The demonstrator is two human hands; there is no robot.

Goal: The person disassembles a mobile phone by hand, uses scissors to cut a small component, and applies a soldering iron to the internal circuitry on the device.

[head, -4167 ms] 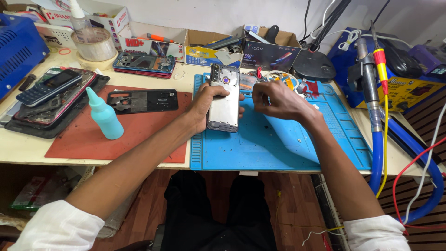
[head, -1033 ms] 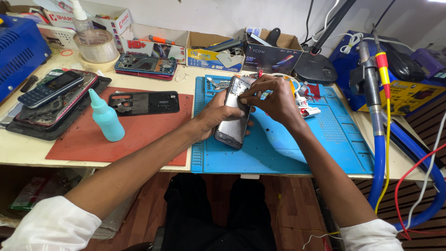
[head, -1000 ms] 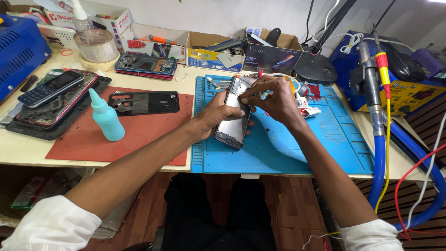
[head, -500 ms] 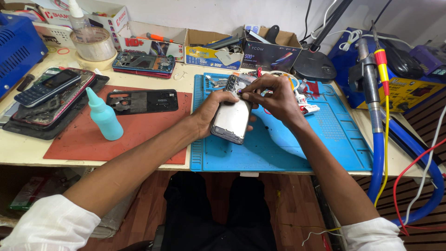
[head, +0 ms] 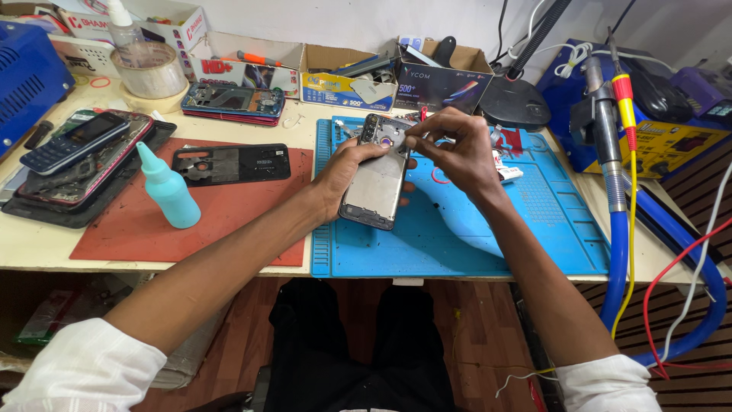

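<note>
An opened smartphone point(head: 377, 181) with a silver inner plate and its back cover off is tilted above the blue work mat point(head: 534, 229). My left hand point(head: 345, 172) grips it along its left edge. My right hand point(head: 455, 150) has its fingertips pinched at the phone's top right corner, by the camera area. Whether those fingers hold a small part is too small to tell.
A red mat point(head: 137, 229) on the left carries a teal squeeze bottle point(head: 167, 188) and a black phone back frame point(head: 231, 162). Several phones point(head: 76, 149) lie stacked at far left. Cardboard boxes point(head: 335, 72), tape roll point(head: 151, 70) stand behind. Blue hose and cables point(head: 621, 252) run along the right.
The phone has tilted and shifted slightly in my left hand over the mat. My right hand stays pinched at its top corner after coming onto the phone from the mat.
</note>
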